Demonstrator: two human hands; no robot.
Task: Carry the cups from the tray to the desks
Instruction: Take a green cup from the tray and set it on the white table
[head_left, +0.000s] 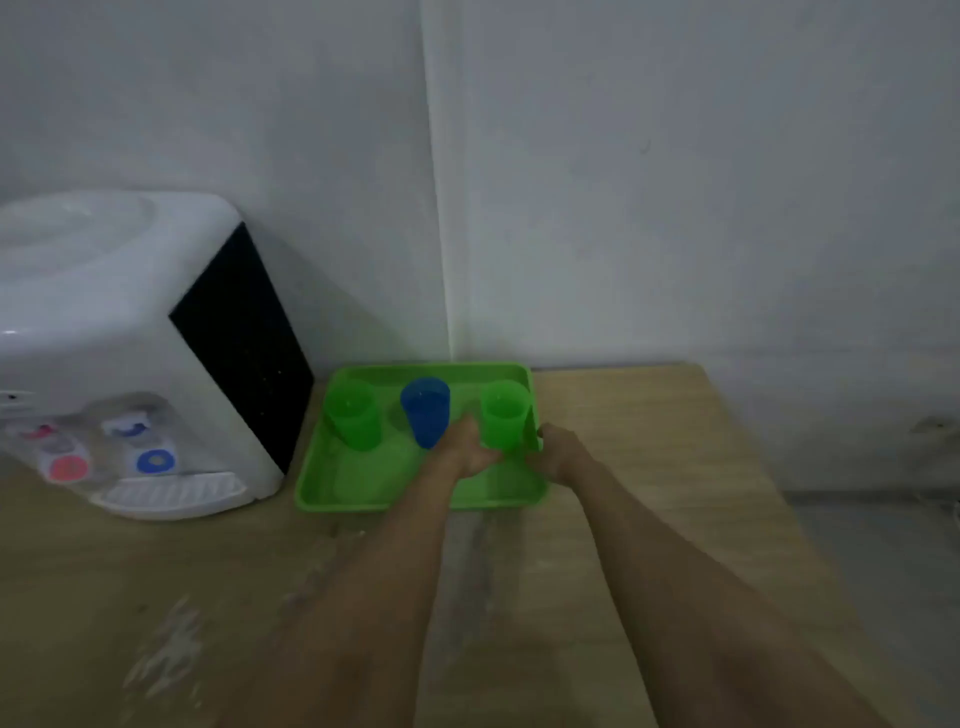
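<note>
- Grey walls meet in a corner behind my wooden counter (649, 447); a white water dispenser (130, 358) stands to the left of the green tray (363, 483).
- Head view: three cups stand upright in the tray's far half — a green cup (353, 415) nearest the dispenser, a blue cup (426, 413) in the middle, another green cup (503, 413) at the tray's right edge.
- No cup has left the tray and no desk shows, so I judge the carrying hardly begun; all three remain.
- My left hand (467, 449) lies inside the tray between the blue cup and the right-hand green cup, touching the latter's base; blur hides whether its fingers have closed.
- My right hand (558, 449) is at the tray's right rim, fingers curled; whether it grips the rim I cannot tell.
</note>
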